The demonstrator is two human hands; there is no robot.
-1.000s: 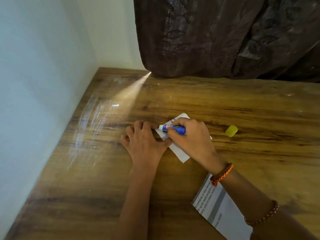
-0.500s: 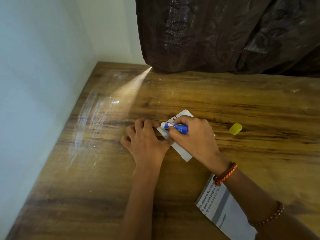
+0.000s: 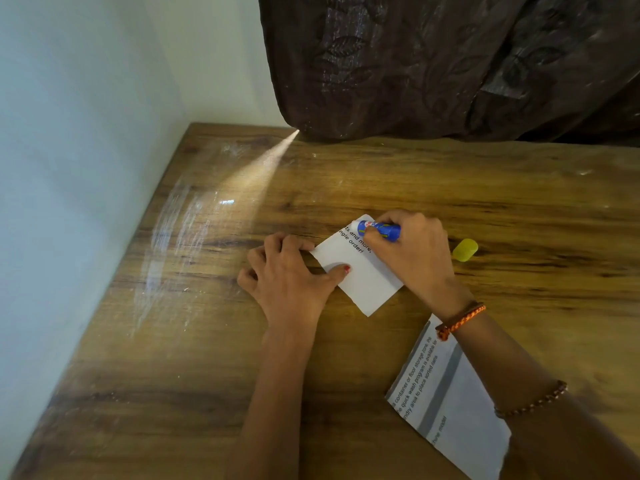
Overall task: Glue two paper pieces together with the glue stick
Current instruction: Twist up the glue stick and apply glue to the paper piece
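Observation:
A small white paper piece (image 3: pixel 360 275) with black print lies on the wooden table (image 3: pixel 207 341). My left hand (image 3: pixel 287 275) lies flat at its left edge, the thumb pressing on the paper. My right hand (image 3: pixel 415 251) grips a blue glue stick (image 3: pixel 379 229), whose white tip touches the paper's far corner. A second, larger printed paper piece (image 3: pixel 446 403) lies near the front right, partly under my right forearm. The yellow glue cap (image 3: pixel 465 250) rests on the table right of my right hand.
A pale wall (image 3: pixel 79 168) runs along the table's left side. A dark brown curtain (image 3: pixel 450 64) hangs over the table's far edge. A streak of sunlight (image 3: pixel 256 168) falls across the far left of the tabletop.
My right hand has slid the glue stick from the paper's left corner toward its far corner. More of the small paper now shows between my hands. My left hand stays in place.

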